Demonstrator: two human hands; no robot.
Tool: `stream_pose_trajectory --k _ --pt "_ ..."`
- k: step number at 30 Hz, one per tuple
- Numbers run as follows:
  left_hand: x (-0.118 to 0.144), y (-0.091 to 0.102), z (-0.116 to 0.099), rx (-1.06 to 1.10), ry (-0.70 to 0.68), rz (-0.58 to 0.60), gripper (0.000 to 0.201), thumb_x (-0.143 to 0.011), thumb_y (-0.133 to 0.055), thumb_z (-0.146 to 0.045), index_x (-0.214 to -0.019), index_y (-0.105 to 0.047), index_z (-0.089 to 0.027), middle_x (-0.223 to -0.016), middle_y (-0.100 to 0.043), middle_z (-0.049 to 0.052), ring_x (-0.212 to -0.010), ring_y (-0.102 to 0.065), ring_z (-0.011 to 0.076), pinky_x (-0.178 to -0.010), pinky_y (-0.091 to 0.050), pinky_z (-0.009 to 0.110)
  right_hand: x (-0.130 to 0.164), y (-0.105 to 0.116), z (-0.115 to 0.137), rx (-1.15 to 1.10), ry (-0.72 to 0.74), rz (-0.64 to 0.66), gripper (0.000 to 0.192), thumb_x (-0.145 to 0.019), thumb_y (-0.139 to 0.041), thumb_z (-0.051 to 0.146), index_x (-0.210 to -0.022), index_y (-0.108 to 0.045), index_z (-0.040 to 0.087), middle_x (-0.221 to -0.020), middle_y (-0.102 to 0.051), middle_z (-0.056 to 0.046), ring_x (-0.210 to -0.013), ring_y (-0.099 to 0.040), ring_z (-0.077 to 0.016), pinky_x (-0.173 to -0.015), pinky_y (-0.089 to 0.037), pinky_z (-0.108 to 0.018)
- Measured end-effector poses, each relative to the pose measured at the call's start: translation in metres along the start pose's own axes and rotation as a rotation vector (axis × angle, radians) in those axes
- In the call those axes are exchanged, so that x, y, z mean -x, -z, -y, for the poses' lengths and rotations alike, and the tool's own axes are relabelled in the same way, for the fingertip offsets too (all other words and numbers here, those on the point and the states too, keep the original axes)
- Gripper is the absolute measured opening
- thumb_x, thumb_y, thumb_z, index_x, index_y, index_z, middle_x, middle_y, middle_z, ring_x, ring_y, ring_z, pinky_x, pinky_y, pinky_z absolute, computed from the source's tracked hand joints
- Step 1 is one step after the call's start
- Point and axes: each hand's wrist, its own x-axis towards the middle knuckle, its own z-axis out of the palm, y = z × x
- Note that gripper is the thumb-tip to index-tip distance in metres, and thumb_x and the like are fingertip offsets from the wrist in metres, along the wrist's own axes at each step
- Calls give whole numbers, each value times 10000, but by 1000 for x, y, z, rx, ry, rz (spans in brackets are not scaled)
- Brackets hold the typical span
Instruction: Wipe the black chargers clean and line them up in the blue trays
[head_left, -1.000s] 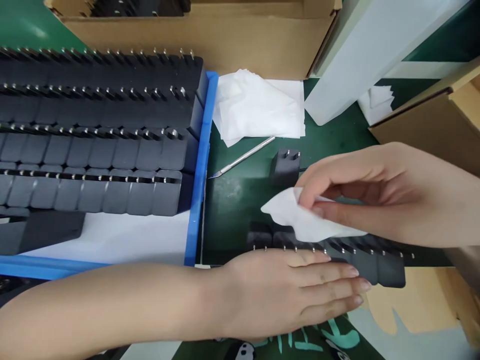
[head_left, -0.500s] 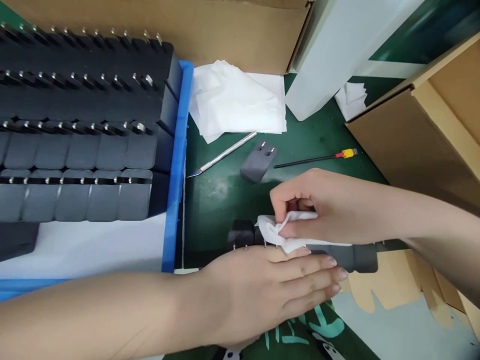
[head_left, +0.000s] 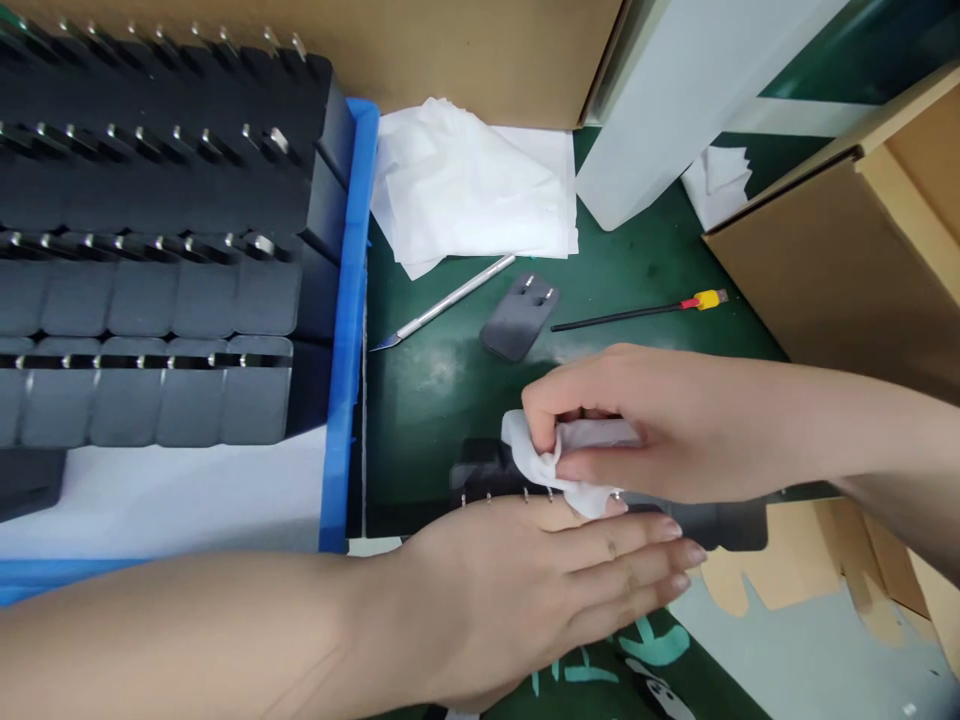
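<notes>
My right hand (head_left: 675,425) pinches a crumpled white wipe (head_left: 544,460) and presses it on the left part of a row of black plug adapters (head_left: 480,470) lying on the green mat. My left hand (head_left: 540,585) lies flat along the near side of that row, fingers stretched out to the right, covering the prongs' side. The row's right end (head_left: 739,525) shows past my fingertips. One single black adapter (head_left: 517,318) lies apart, farther back on the mat.
A blue tray (head_left: 349,300) at left holds several rows of black adapters on white paper. A metal craft knife (head_left: 446,305), a black stick with a yellow-red tip (head_left: 637,312) and a stack of white wipes (head_left: 472,185) lie behind. Cardboard boxes (head_left: 847,260) stand at right and back.
My right hand has slid the wipe leftward along the adapter row, bunching it up. The left hand stays flat against the row. The view has shifted slightly.
</notes>
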Motion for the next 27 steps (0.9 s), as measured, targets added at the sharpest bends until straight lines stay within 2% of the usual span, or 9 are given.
stream_pose_trajectory --k 5,10,14,20,25,27 --pt "0 0 -1 -34 10 31 718 -906 -481 -412 -1576 -355 -185 -1658 -322 -41 -1550 -248 156 -1249 -302 269 -2 -4 1 -4 -51 -82 220 -907 -596 255 -696 -566 199 -629 -586 77 -554 -485 -75 -510 -323 -230" --pt "0 0 -2 -21 22 27 690 -921 -470 -388 -1571 -368 -183 -1655 -327 -44 -1547 -255 160 -1237 -322 271 12 6 -1 32 -50 -48 80 -879 -616 214 -805 -645 225 -718 -643 61 -583 -530 -92 -538 -353 -243" --pt "1 -1 -4 4 39 26 701 -921 -487 -387 -1575 -353 -172 -1663 -309 -36 -1550 -250 171 -1228 -340 286 25 12 -7 76 -94 -28 83 -872 -608 212 -819 -667 240 -710 -639 49 -566 -521 -104 -507 -350 -253" --pt "0 1 -1 49 30 14 734 -894 -545 -402 -1561 -381 -143 -1652 -336 -21 -1542 -268 178 -1174 -401 272 22 0 -10 46 -28 -146 140 -899 -590 250 -780 -656 217 -746 -680 46 -631 -575 -102 -577 -379 -242" --pt "0 0 -1 48 36 23 744 -899 -537 -397 -1571 -350 -138 -1657 -329 -17 -1543 -259 169 -1197 -362 270 30 4 -11 35 -26 -40 104 -898 -578 205 -807 -627 221 -696 -635 59 -570 -516 -91 -520 -343 -238" --pt "0 0 -1 48 32 30 738 -903 -537 -382 -1573 -344 -141 -1659 -323 -21 -1545 -253 166 -1198 -357 267 31 3 -13 37 -33 -69 128 -895 -567 207 -775 -612 215 -663 -613 62 -547 -489 -86 -509 -333 -237"
